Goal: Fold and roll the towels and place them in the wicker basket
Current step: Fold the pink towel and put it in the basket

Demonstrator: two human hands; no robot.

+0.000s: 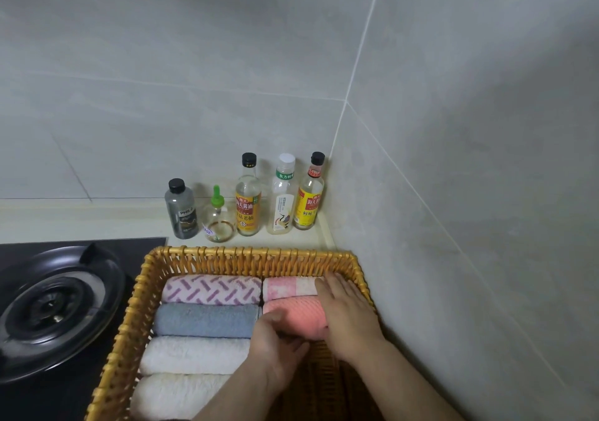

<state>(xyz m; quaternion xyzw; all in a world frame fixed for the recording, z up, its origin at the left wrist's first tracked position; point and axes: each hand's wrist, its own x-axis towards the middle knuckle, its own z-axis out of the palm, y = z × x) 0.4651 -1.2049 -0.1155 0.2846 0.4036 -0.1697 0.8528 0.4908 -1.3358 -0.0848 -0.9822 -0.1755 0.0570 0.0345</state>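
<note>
Left hand (278, 347) curls round coral towel (302, 313) (right hand (347, 318) flat against it).

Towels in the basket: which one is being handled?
The coral towel, right column, in front of the pale pink one: left hand grips its end, right hand lies across it.

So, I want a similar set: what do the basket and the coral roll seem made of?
The basket looks like woven wicker or rattan, honey-coloured with slight sheen: strands wrap upright stakes. The coral towel looks like soft matte cloth with an embossed wavy texture; the fibre cannot be told.
</note>
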